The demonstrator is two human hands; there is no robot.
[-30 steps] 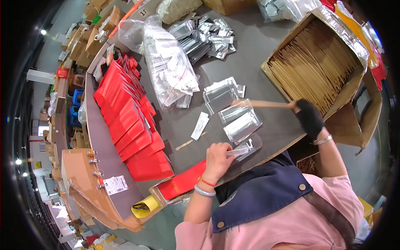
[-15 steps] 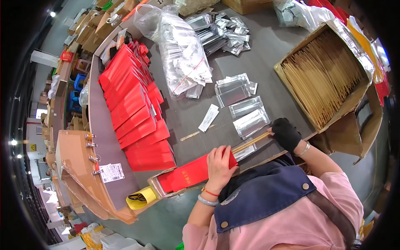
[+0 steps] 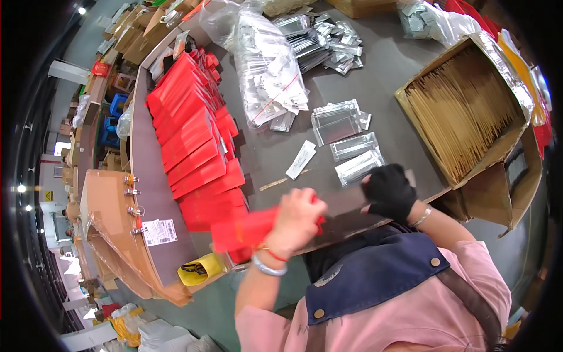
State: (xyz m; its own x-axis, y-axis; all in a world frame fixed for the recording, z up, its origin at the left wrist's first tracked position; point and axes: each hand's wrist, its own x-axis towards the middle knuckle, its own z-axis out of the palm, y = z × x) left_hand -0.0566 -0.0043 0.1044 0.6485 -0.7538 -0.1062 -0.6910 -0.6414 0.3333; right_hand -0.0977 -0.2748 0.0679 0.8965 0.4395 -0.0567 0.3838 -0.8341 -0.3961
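Observation:
My left hand (image 3: 296, 217) is closed around one end of a red paper sleeve (image 3: 240, 230), lifted over the table's front edge and blurred by motion. Another red sleeve (image 3: 240, 255) shows beneath it. My right hand (image 3: 390, 190), in a black fingerless glove, has thumb and fingers apart, with nothing visible between them. Its fingertips are beside the nearest clear-and-silver flat packets (image 3: 359, 167); whether they touch is unclear. More flat packets (image 3: 340, 123) lie farther back. A single white packet (image 3: 301, 159) lies left of them.
Overlapping red sleeves (image 3: 190, 141) line the left side. A plastic bag of packets (image 3: 267, 70) and a loose packet pile (image 3: 328, 44) are at the back. To the right stands a carton of thin wooden sticks (image 3: 463, 111). A yellow holder (image 3: 199, 273) hangs at the front left.
My left hand has moved left and up, raising the red sleeve. The wooden sticks my right hand held are no longer visible, and its fingers have spread. The view has shifted slightly.

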